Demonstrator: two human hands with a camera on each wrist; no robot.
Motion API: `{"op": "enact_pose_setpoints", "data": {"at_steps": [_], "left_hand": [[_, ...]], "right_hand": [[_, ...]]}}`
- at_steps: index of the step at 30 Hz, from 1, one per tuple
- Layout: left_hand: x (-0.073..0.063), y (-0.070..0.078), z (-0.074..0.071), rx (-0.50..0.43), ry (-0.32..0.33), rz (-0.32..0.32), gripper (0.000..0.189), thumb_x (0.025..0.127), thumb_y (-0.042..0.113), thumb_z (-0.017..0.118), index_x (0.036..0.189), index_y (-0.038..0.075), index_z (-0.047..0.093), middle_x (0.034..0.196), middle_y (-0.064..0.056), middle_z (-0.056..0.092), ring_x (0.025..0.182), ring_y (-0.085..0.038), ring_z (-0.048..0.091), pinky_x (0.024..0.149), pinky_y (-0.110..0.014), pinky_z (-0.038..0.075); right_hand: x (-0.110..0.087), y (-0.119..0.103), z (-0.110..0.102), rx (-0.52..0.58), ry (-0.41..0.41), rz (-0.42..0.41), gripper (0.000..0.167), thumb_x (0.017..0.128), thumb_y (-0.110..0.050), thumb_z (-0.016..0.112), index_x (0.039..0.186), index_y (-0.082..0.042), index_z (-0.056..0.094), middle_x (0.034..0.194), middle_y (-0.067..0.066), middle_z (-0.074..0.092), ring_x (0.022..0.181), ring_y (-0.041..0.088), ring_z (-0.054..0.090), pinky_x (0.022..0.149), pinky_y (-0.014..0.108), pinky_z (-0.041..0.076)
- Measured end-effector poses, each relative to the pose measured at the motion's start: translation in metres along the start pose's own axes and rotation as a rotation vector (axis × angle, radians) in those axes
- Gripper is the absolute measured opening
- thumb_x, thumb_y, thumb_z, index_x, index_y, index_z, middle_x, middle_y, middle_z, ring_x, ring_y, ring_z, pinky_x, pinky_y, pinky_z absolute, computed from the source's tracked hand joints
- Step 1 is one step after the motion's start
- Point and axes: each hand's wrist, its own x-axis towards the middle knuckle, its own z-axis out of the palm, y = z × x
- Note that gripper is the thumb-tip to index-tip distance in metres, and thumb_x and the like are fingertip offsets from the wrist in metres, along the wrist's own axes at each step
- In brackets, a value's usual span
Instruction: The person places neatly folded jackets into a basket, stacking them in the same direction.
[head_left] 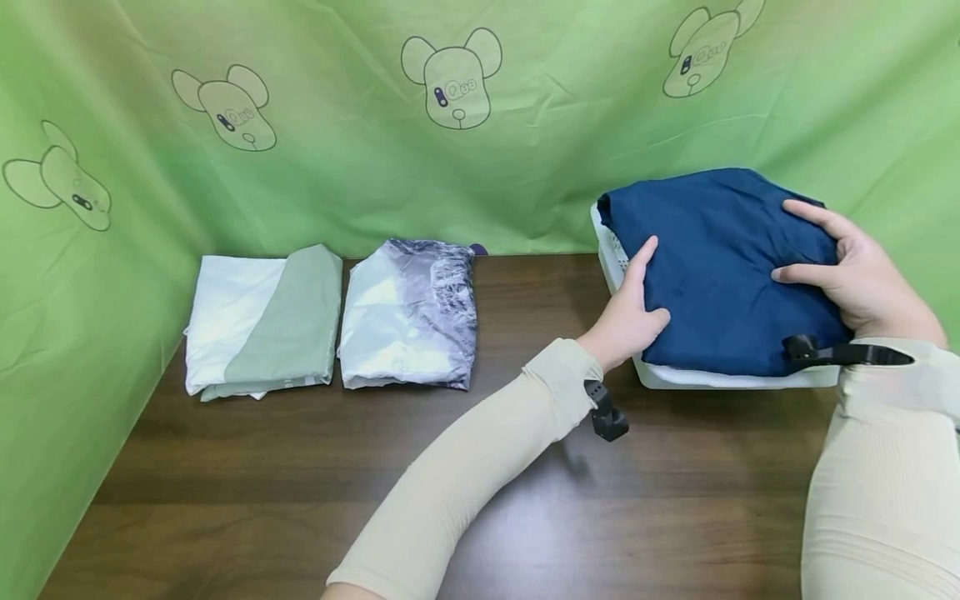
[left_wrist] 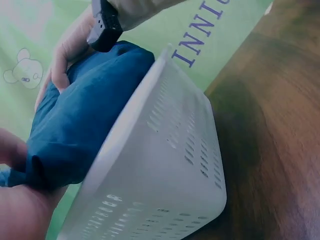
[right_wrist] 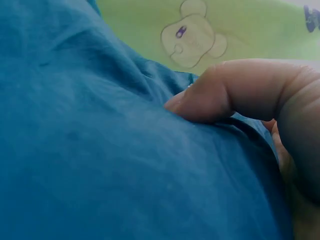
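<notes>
Basically, both hands are on the navy cloth (head_left: 727, 267), which sits over the mouth of the white basket (head_left: 720, 381) at the right of the table (head_left: 525, 508), by the green curtain (head_left: 555, 179). Cloth is bunched and bulges above the rim; can't tell how deep it goes inside. Left hand (head_left: 628, 321) is at the cloth's left edge, thumb and index spread apart in the head view; left wrist view has a bit of cloth pinched between thumb and fingers. Right hand (head_left: 873, 275) grips the right side: thumb (right_wrist: 200, 100) bent, its tip pressing into the top, fingers over the far right edge, partly hidden. Basket has slotted walls, seen best from the left wrist, and stands upright on the table. Over on the left of the table, two folded pieces lie flat, side by side, well apart from the basket: green-white cloth (head_left: 288, 321) outermost, grey-white cloth (head_left: 412, 321) just beside it, with a patterned right part. Both are near the curtain's lower edge. Curtain carries outlined cartoon heads, plus purple lettering in the left wrist view. Sleeves (head_left: 465, 475) are cream, with a black wrist camera (head_left: 606, 414) strapped at each cuff.
</notes>
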Motion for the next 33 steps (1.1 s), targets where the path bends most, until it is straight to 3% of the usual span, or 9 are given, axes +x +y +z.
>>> {"op": "enact_pose_setpoints", "data": {"at_steps": [4, 9, 16, 18, 23, 25, 27, 30, 33], "left_hand": [[0.000, -0.004, 0.000, 0.120, 0.001, 0.030, 0.082, 0.099, -0.004, 0.055, 0.163, 0.031, 0.018, 0.165, 0.010, 0.020, 0.147, -0.005, 0.026, 0.114, -0.020, 0.028], [-0.001, -0.004, -0.002, 0.324, -0.051, 0.050, 0.077, 0.100, 0.006, 0.059, 0.164, 0.020, 0.018, 0.166, 0.002, 0.024, 0.148, -0.006, 0.025, 0.114, -0.016, 0.025], [-0.005, 0.000, -0.001, 0.518, -0.120, -0.003, 0.068, 0.100, 0.011, 0.057, 0.161, 0.017, 0.028, 0.164, -0.001, 0.028, 0.150, -0.008, 0.021, 0.112, -0.015, 0.027], [-0.006, -0.001, -0.001, 0.528, -0.123, -0.007, 0.066, 0.099, 0.011, 0.056, 0.160, 0.016, 0.031, 0.164, 0.000, 0.029, 0.151, -0.007, 0.019, 0.112, -0.014, 0.027], [-0.008, -0.003, -0.004, 0.479, -0.126, 0.017, 0.059, 0.098, 0.010, 0.056, 0.156, 0.013, 0.041, 0.164, -0.005, 0.031, 0.139, -0.011, 0.046, 0.102, -0.011, 0.037], [-0.010, -0.002, -0.005, 0.458, -0.138, 0.037, 0.056, 0.098, 0.007, 0.056, 0.153, 0.011, 0.046, 0.163, -0.007, 0.032, 0.112, -0.010, 0.063, 0.087, -0.006, 0.040], [-0.013, -0.002, -0.007, 0.465, -0.149, 0.063, 0.052, 0.098, 0.006, 0.056, 0.150, 0.009, 0.051, 0.160, -0.006, 0.039, 0.105, -0.008, 0.062, 0.079, -0.007, 0.039], [-0.018, -0.002, -0.009, 0.410, -0.181, 0.071, 0.047, 0.098, 0.004, 0.055, 0.146, 0.009, 0.056, 0.155, -0.002, 0.047, 0.108, -0.007, 0.061, 0.081, -0.008, 0.039], [-0.024, -0.002, -0.011, 0.333, -0.200, 0.056, 0.044, 0.099, 0.003, 0.054, 0.142, 0.011, 0.060, 0.150, 0.003, 0.052, 0.132, -0.006, 0.052, 0.090, -0.008, 0.042]], "right_hand": [[0.004, 0.006, -0.003, -0.041, 0.023, -0.014, 0.088, 0.083, 0.024, 0.063, 0.154, -0.024, 0.046, 0.157, -0.004, 0.033, 0.114, -0.004, 0.053, 0.086, 0.005, 0.043], [0.006, 0.011, -0.007, -0.232, 0.059, 0.006, 0.087, 0.086, 0.017, 0.066, 0.156, -0.031, 0.043, 0.161, -0.010, 0.028, 0.136, 0.005, 0.033, 0.090, 0.004, 0.033], [0.006, 0.025, -0.011, -0.394, 0.083, 0.020, 0.085, 0.091, 0.011, 0.065, 0.158, -0.033, 0.038, 0.163, -0.014, 0.024, 0.142, 0.004, 0.023, 0.095, 0.004, 0.028], [0.007, 0.030, -0.013, -0.441, 0.080, 0.025, 0.085, 0.091, 0.009, 0.065, 0.158, -0.035, 0.036, 0.163, -0.014, 0.023, 0.142, 0.004, 0.022, 0.096, 0.004, 0.027], [0.012, 0.044, -0.016, -0.574, 0.003, 0.072, 0.086, 0.094, 0.000, 0.067, 0.160, -0.039, 0.029, 0.164, -0.011, 0.015, 0.143, 0.007, 0.021, 0.097, 0.004, 0.026], [0.015, 0.049, -0.017, -0.600, -0.040, 0.103, 0.086, 0.095, -0.005, 0.068, 0.161, -0.039, 0.026, 0.166, -0.006, 0.011, 0.141, 0.010, 0.024, 0.093, 0.005, 0.031], [0.017, 0.053, -0.018, -0.624, -0.073, 0.137, 0.086, 0.096, -0.011, 0.069, 0.162, -0.036, 0.021, 0.167, 0.005, 0.009, 0.134, 0.010, 0.033, 0.087, 0.005, 0.035], [0.021, 0.055, -0.019, -0.658, -0.086, 0.188, 0.087, 0.098, -0.019, 0.068, 0.165, -0.025, 0.013, 0.161, 0.028, 0.015, 0.117, 0.008, 0.042, 0.078, 0.004, 0.038], [0.021, 0.052, -0.020, -0.706, -0.070, 0.221, 0.088, 0.099, -0.020, 0.066, 0.163, -0.008, 0.008, 0.154, 0.043, 0.017, 0.125, 0.023, 0.042, 0.075, 0.003, 0.037]]}}
